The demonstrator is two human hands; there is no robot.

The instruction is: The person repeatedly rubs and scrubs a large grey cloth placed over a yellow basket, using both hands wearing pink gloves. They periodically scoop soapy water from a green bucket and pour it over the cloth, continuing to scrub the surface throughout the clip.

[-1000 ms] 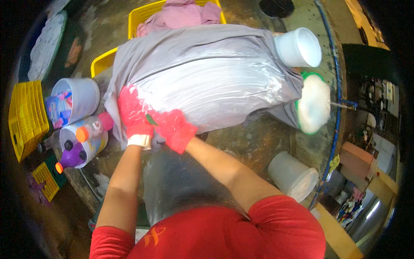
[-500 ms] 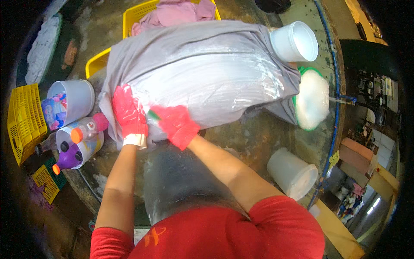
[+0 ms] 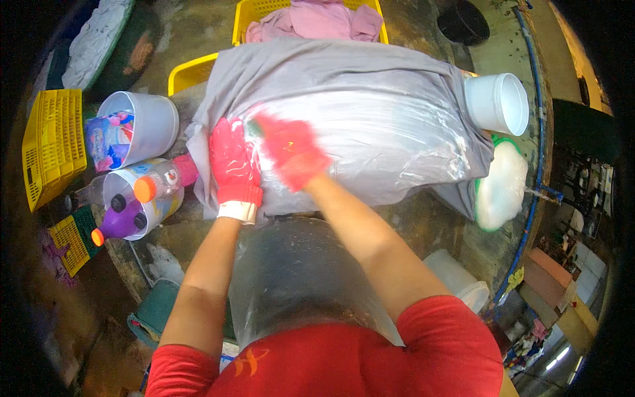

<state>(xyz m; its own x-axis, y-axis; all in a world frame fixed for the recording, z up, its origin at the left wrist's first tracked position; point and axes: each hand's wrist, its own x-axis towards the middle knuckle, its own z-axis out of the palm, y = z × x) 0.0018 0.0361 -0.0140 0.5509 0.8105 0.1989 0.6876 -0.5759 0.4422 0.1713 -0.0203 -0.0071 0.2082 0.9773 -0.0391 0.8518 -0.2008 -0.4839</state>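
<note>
A grey cloth [image 3: 370, 169], apparently a garment, lies spread over a raised surface, its middle streaked with white suds. My left hand [image 3: 236, 162], in a wet red glove with a pale cuff, presses flat on the cloth's left part, fingers stretched. Just right of it, my right hand [image 3: 294, 149], also red-gloved and smeared by motion, is closed around a small green scrubbing tool [image 3: 256, 127]. Only the tool's green end shows, against the sudsy cloth; its exact kind is unclear.
A white bucket [image 3: 486, 99] and a green-rimmed basin of foam [image 3: 501, 188] stand at right. Left are a bucket with detergent packs [image 3: 153, 122], bottles [image 3: 120, 218] and a yellow crate [image 3: 56, 145]. Pink cloth [image 3: 324, 23] fills a yellow basket behind. A translucent bucket [image 3: 450, 274] sits near right.
The view has shifted, so the scene sits farther right. My right hand has moved the green tool away from me, up beside my left fingertips. My left hand stays flat on the cloth.
</note>
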